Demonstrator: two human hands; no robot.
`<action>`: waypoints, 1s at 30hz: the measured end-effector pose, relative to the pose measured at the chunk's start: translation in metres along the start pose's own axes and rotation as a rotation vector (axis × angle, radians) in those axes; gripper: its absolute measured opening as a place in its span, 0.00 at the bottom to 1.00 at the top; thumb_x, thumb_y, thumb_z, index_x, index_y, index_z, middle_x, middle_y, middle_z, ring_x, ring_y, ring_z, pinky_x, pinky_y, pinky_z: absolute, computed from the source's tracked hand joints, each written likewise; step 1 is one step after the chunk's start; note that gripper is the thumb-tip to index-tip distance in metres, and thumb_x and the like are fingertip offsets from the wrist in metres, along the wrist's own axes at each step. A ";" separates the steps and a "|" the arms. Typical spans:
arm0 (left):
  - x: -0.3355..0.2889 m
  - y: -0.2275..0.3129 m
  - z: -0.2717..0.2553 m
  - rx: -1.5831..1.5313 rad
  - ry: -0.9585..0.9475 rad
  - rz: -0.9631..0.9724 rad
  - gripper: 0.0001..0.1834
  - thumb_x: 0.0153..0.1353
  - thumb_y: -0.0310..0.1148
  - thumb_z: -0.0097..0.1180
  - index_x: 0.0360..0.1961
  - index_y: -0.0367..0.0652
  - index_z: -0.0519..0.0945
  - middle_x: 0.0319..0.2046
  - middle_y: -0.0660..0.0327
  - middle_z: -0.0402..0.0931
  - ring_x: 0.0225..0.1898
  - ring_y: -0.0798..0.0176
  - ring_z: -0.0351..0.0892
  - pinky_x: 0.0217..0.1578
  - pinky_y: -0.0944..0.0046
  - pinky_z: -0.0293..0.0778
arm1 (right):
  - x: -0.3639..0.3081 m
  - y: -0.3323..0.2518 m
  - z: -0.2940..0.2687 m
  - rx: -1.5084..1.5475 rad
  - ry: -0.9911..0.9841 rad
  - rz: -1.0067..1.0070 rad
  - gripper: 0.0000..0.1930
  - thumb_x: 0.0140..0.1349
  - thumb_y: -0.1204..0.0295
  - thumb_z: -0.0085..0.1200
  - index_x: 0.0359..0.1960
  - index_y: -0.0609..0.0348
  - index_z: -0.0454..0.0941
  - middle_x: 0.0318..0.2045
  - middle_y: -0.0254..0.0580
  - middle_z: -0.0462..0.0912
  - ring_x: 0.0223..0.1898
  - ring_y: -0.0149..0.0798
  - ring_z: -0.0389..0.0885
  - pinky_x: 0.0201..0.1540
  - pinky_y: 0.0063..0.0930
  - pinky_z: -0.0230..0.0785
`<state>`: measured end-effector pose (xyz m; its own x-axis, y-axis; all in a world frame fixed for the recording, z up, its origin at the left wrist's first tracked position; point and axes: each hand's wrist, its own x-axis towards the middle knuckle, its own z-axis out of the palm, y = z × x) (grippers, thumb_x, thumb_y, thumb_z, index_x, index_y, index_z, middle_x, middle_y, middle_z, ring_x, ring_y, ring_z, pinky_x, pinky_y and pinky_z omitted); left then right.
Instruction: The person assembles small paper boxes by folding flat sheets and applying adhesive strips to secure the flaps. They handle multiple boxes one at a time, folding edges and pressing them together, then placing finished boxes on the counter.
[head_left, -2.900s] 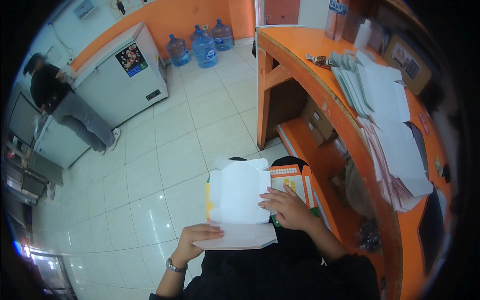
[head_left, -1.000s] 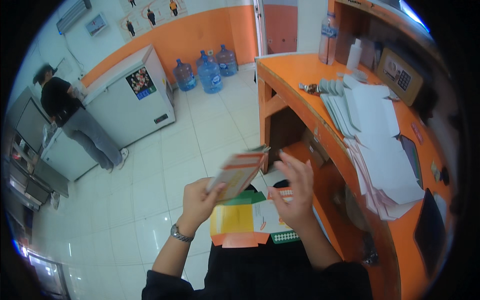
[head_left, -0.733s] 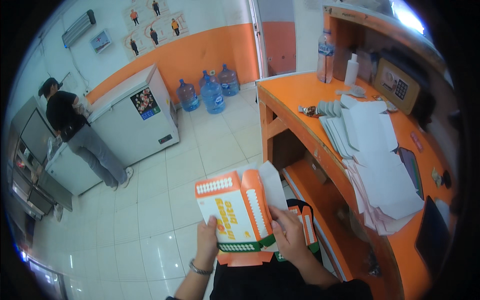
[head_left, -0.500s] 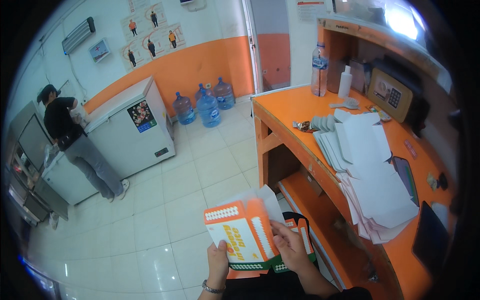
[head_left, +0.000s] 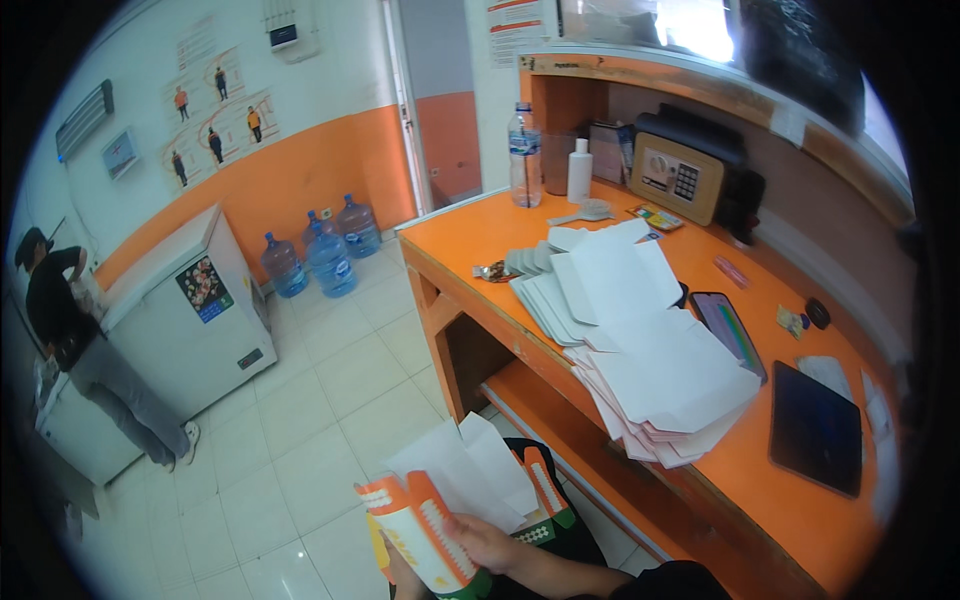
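Note:
A flat cardboard food carton, white and orange with a scalloped border and a green edge, is in both my hands above my lap, its panels bent into a curve. My right hand grips its right side with the thumb on the printed face. My left hand holds the lower left part, and its fingers are mostly hidden behind the carton. White flaps stick out behind it; I cannot tell whether they belong to it. More printed carton rests on my lap. A fanned pile of white carton blanks lies on the desk to the right.
The orange desk bears a water bottle, a white bottle, a hairbrush, a small safe, a phone and a tablet. Across the floor, a person stands by chest freezers near water jugs.
My view has swung right. The carton has turned from facing me flat to a tilted, bent position, lower in view. The white flaps behind it show more.

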<state>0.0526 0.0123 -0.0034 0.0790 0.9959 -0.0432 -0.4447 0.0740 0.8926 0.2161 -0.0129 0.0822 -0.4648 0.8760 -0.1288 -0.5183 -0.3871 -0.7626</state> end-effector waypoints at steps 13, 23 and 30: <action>-0.049 0.115 0.066 1.114 -0.385 0.419 0.46 0.51 0.42 0.64 0.65 0.31 0.55 0.61 0.39 0.59 0.62 0.35 0.58 0.61 0.46 0.57 | -0.031 -0.022 0.023 -0.131 0.191 -0.569 0.21 0.74 0.61 0.36 0.56 0.69 0.66 0.46 0.41 0.77 0.48 0.26 0.74 0.52 0.22 0.66; -0.030 0.100 0.044 0.423 0.279 0.397 0.15 0.66 0.25 0.48 0.53 0.30 0.69 0.47 0.50 0.74 0.44 0.58 0.75 0.45 0.59 0.75 | -0.077 -0.041 0.030 -0.724 0.103 -1.097 0.10 0.66 0.70 0.47 0.44 0.63 0.73 0.28 0.43 0.78 0.27 0.35 0.79 0.30 0.25 0.71; 0.015 0.185 0.129 -0.091 0.210 0.426 0.29 0.65 0.40 0.52 0.59 0.30 0.63 0.55 0.48 0.68 0.56 0.54 0.70 0.57 0.56 0.68 | -0.110 -0.055 0.018 -0.852 0.252 -1.856 0.02 0.62 0.77 0.47 0.33 0.62 0.72 0.20 0.41 0.76 0.17 0.37 0.75 0.21 0.30 0.69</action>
<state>0.0869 0.0343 0.2188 -0.3050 0.9267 0.2195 -0.4750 -0.3477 0.8084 0.2823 -0.0932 0.1497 0.2365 0.0212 0.9714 0.2747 0.9575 -0.0877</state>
